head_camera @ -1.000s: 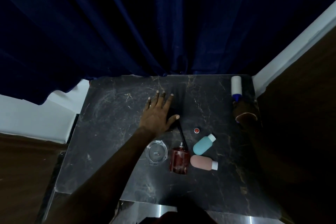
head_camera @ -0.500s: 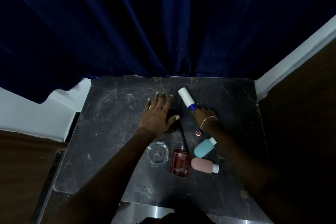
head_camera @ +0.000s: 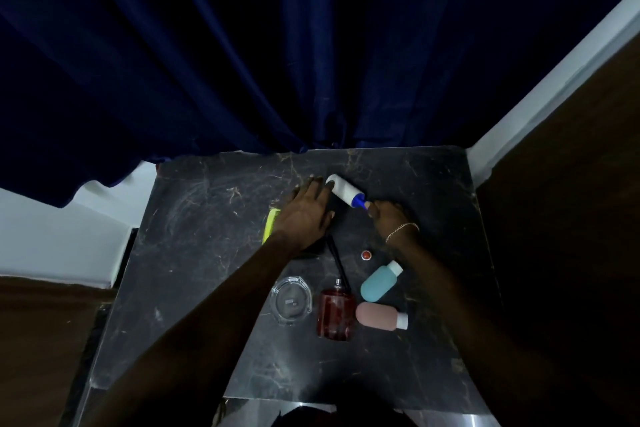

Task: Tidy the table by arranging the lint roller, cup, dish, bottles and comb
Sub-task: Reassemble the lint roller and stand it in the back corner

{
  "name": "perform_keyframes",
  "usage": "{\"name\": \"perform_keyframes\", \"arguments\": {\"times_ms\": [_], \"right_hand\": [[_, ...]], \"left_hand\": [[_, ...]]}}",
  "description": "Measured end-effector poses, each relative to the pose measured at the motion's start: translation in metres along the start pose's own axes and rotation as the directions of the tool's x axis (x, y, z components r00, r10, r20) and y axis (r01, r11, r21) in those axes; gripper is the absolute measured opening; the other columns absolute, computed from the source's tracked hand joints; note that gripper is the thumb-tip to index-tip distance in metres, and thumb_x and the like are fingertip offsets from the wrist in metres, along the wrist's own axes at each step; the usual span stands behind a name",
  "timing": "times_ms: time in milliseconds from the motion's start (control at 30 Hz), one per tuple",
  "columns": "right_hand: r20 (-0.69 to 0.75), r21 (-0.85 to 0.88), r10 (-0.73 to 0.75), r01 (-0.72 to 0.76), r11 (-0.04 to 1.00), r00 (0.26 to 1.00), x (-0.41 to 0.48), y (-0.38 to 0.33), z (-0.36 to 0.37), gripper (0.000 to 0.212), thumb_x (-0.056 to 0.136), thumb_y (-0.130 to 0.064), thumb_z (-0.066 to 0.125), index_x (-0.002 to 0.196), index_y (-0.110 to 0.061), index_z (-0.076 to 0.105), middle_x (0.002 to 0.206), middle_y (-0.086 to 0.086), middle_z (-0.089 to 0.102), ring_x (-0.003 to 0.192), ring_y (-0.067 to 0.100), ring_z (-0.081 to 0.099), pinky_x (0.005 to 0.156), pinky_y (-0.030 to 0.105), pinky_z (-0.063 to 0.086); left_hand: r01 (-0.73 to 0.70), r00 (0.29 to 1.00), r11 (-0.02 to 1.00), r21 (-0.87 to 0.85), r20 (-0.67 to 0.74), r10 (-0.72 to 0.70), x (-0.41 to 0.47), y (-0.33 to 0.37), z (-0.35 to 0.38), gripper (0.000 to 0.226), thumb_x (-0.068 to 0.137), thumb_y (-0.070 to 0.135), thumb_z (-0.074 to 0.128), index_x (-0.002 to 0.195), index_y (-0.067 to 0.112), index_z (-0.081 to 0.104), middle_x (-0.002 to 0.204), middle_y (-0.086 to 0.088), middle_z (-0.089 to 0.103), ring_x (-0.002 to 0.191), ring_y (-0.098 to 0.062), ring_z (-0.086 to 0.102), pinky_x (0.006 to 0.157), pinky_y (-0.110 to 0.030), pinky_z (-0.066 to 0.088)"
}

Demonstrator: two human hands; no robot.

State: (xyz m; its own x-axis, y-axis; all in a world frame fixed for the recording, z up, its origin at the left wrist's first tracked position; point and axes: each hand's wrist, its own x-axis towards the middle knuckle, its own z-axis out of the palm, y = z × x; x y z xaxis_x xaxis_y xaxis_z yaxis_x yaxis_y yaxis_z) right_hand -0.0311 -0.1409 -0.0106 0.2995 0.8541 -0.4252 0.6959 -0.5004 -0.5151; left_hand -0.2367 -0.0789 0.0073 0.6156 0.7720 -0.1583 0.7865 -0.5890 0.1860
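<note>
Table [head_camera: 194,253] dark marble | curtain [head_camera: 277,45] navy behind | left hand [head_camera: 304,215] flat, open | right hand [head_camera: 389,215] gripping lint roller [head_camera: 344,191]

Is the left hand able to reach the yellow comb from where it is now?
Probably yes. The left hand lies flat on the table, right beside the yellow comb, and nothing stands between them. Its wrist partly covers the comb's near end.

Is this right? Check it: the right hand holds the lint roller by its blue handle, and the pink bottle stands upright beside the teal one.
Not quite. The head view shows the pink bottle lying on its side, not upright. The rest holds: the right hand grips the lint roller by its blue handle, beside the teal bottle.
</note>
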Motion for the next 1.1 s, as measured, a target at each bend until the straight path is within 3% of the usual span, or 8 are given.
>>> {"name": "perform_keyframes", "arguments": {"times_ms": [200,300,467,600,767,900,1000,1100], "right_hand": [[-0.082,0.115,-0.021,0.030,0.993,0.996,-0.002,0.025,-0.036,0.044,0.099,-0.041,0.052,0.079,-0.006,0.068,0.071,0.010,0.063,0.074,0.030,0.063,0.068,0.028,0.039],[-0.113,0.078,-0.077,0.086,0.993,0.991,-0.003,0.026,-0.062,0.046,0.096,-0.039,0.058,0.066,-0.004,0.058,0.056,0.002,0.052,0.055,0.019,0.051,0.063,0.027,0.036],[-0.227,0.072,-0.177,0.198,0.977,0.958,-0.004,0.018,-0.102,0.019,0.092,-0.024,0.066,0.092,-0.007,0.074,0.084,0.007,0.072,0.076,0.015,0.063,0.077,0.031,0.052],[-0.392,0.110,-0.143,0.200,0.974,0.909,0.007,0.015,-0.124,0.017,0.088,-0.029,0.072,0.090,-0.013,0.070,0.085,0.004,0.071,0.079,0.017,0.065,0.080,0.033,0.056],[-0.458,0.129,-0.132,0.213,0.969,0.879,0.025,0.027,-0.136,0.024,0.081,-0.035,0.077,0.096,-0.018,0.069,0.090,0.001,0.072,0.083,0.017,0.068,0.083,0.036,0.059],[-0.504,0.177,-0.114,0.232,0.957,0.856,0.035,0.038,-0.139,0.031,0.081,-0.026,0.079,0.109,-0.016,0.070,0.101,0.003,0.074,0.087,0.008,0.064,0.082,0.023,0.055],[-0.486,0.193,-0.095,0.212,0.958,0.869,0.043,0.044,-0.142,0.033,0.085,-0.019,0.075,0.116,-0.010,0.068,0.110,0.007,0.073,0.094,0.005,0.059,0.078,0.005,0.038],[-0.466,0.182,-0.081,0.185,0.966,0.881,0.053,0.051,-0.146,0.029,0.090,-0.016,0.071,0.117,-0.007,0.067,0.113,0.009,0.072,0.103,0.012,0.064,0.084,0.011,0.040]], "left_hand": [[-0.062,0.993,0.998,-0.018,0.097,0.063,0.044,0.022,-0.001,0.082,0.100,0.029,0.061,0.166,0.024,0.011,0.173,-0.013,0.016,0.161,-0.033,0.016,0.131,-0.052,0.019],[-0.115,0.990,0.992,-0.046,0.072,0.118,0.062,0.032,-0.004,0.077,0.098,0.025,0.063,0.163,0.023,0.023,0.169,-0.012,0.029,0.155,-0.033,0.030,0.125,-0.052,0.026],[-0.100,0.993,0.981,-0.168,0.046,0.109,0.092,0.053,-0.007,0.057,0.096,0.027,0.064,0.149,0.022,0.043,0.150,-0.009,0.053,0.128,-0.034,0.059,0.105,-0.047,0.047],[-0.037,0.991,0.929,-0.369,0.108,0.082,0.115,0.074,0.002,0.054,0.098,0.028,0.066,0.146,0.019,0.044,0.145,-0.012,0.056,0.129,-0.033,0.058,0.108,-0.049,0.049],[0.036,0.991,0.873,-0.486,0.129,0.031,0.144,0.102,0.017,0.057,0.100,0.023,0.064,0.149,0.011,0.039,0.147,-0.017,0.055,0.131,-0.034,0.057,0.100,-0.040,0.045],[0.083,0.987,0.835,-0.544,0.161,0.007,0.166,0.122,0.026,0.062,0.098,0.019,0.066,0.153,0.011,0.037,0.151,-0.015,0.050,0.135,-0.031,0.053,0.101,-0.035,0.042],[0.089,0.988,0.810,-0.579,0.153,0.002,0.181,0.129,0.031,0.057,0.096,0.019,0.069,0.147,0.015,0.045,0.146,-0.011,0.055,0.133,-0.028,0.055,0.099,-0.032,0.040],[0.089,0.988,0.794,-0.601,0.154,0.006,0.193,0.134,0.036,0.058,0.096,0.022,0.069,0.148,0.019,0.046,0.147,-0.007,0.057,0.134,-0.024,0.055,0.110,-0.039,0.046]]}}
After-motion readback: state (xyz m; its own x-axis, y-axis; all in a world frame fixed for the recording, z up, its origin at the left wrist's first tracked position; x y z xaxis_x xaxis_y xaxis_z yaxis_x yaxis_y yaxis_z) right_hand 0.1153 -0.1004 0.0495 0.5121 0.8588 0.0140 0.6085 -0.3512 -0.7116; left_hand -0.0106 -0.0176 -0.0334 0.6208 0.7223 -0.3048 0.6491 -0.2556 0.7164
